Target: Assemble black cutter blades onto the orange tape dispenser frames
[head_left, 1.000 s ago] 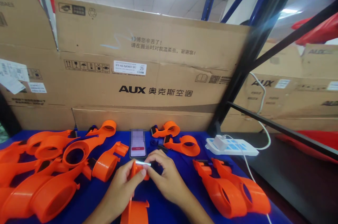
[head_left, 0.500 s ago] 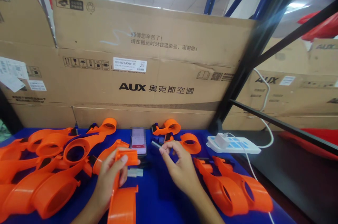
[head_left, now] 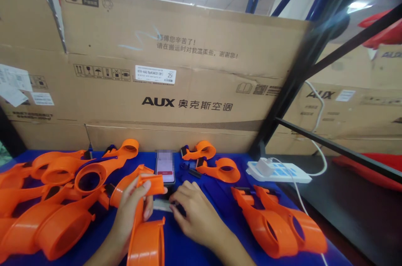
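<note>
My left hand (head_left: 133, 199) is closed around an orange tape dispenser (head_left: 146, 241), held upright with its ring end low and its flat head pointing right. My right hand (head_left: 194, 213) is lowered to the blue tabletop, fingers curled in. Its fingertips meet the right end of some pale flat strips (head_left: 161, 205); a dark piece shows partly under the fingers, and what they pinch is hidden. A phone (head_left: 165, 167) lies just beyond both hands. Small dark pieces (head_left: 191, 170) rest right of the phone.
Several orange tape dispensers (head_left: 67, 224) crowd the left side; two more (head_left: 273, 232) lie at the right. Others (head_left: 224, 170) sit toward the back. A white power strip (head_left: 278, 171) with a cable is at right. A large cardboard box (head_left: 188, 82) walls off the back, beside a dark rack post (head_left: 290, 78).
My right hand has moved down and left from beside the phone to the pale strips. The small strip seen earlier at its fingertips no longer shows there. My left hand keeps its hold.
</note>
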A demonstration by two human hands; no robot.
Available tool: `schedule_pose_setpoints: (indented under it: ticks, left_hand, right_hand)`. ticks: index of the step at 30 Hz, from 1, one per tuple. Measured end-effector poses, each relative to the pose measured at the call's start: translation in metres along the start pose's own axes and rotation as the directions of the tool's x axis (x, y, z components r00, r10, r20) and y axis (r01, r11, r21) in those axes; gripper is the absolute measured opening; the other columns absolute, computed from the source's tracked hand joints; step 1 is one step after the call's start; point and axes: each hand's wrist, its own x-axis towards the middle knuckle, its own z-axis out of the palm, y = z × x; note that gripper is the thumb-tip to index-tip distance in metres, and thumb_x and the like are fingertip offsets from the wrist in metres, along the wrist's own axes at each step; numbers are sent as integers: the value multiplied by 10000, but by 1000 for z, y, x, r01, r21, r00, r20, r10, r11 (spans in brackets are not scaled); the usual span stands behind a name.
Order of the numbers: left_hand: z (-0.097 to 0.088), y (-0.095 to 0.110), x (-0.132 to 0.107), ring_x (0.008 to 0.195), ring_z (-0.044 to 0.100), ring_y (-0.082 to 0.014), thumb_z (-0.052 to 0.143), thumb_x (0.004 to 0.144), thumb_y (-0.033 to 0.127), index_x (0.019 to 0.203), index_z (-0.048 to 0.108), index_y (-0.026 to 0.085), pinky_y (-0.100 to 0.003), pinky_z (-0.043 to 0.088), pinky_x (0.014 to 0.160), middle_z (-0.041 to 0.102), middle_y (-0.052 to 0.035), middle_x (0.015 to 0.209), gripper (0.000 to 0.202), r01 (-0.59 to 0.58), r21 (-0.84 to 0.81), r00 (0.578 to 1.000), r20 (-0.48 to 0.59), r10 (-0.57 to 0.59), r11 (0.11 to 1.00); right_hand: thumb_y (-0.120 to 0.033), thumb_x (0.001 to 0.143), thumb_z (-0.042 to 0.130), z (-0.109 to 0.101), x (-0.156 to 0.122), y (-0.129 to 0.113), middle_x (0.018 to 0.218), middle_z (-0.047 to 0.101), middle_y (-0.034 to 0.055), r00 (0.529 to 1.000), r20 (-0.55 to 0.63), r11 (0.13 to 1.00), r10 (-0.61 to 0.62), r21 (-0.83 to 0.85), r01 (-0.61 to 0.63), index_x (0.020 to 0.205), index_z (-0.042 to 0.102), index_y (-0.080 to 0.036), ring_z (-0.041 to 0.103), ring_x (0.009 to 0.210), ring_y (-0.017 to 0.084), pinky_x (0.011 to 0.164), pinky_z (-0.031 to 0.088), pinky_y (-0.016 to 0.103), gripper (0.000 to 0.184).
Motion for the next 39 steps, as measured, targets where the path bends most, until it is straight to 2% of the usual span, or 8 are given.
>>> schedule_pose_setpoints:
  ticks: [6,12,21,24,26,32,35,39]
  left_hand:
    - [2,-7,4,460,490,-106,704,879,547,925,692,193,-204,396,479,619,31,529,357,-76,-50,986,-154,67,996]
    - [-5,-8,7,639,623,-138,643,939,562,1271,641,230,-235,521,618,703,10,750,470,-233,-22,950,-217,223,972]
    - [-19,-16,12,1216,667,-326,351,988,703,1525,479,271,-449,563,979,633,-142,1459,701,-262,305,955,-52,291,916]
    - [-33,10,8,1440,480,-323,386,1013,624,1584,377,335,-519,398,1176,462,-88,1629,640,-386,587,890,34,454,712]
    - [-47,44,9,1460,442,-328,523,985,570,1537,451,343,-547,341,1206,502,-76,1597,601,-374,824,842,110,528,425]
    - [-77,123,69,1282,609,-357,388,1011,597,1479,528,209,-509,488,1049,677,-146,1398,623,-31,948,978,94,185,-317]
    - [-78,118,108,1162,669,-399,507,990,536,1264,678,122,-540,526,961,737,-223,1205,525,35,913,992,19,127,-406]
    - [-76,95,138,1070,697,-279,633,983,438,1203,677,158,-507,568,931,716,-118,1209,358,110,879,992,-68,106,-464]
  right_hand:
    - [-320,1037,540,-20,-4,-3,984,699,49,994,-107,916,6,400,37,1107,674,-228,619,944,218,915,454,388,177]
    - [-491,790,839,-22,-11,-14,1402,559,117,998,-26,798,-57,599,61,1488,469,-274,577,1183,296,1036,453,438,820]
    - [-519,852,767,-24,-6,-11,1123,586,67,998,58,545,-37,838,-28,1244,482,-251,566,993,238,881,475,371,554]
    - [-547,931,692,-24,-5,-9,1123,561,51,999,26,348,32,937,-36,1243,442,-270,569,1020,228,874,465,352,486]
    - [-528,960,670,-20,-4,-9,1093,545,31,994,39,291,105,954,-68,1238,443,-275,558,944,186,804,457,301,440]
    - [-529,948,695,-7,-1,-15,1092,520,30,969,215,325,121,914,-243,1236,459,-268,508,776,127,562,379,210,454]
    - [-522,944,708,-1,-1,-19,1068,514,21,968,236,311,83,917,-250,1232,450,-266,500,770,115,548,385,192,464]
    - [-529,939,712,13,-2,-17,1000,507,-11,954,299,302,21,908,-291,1182,456,-254,475,649,68,486,391,161,447]
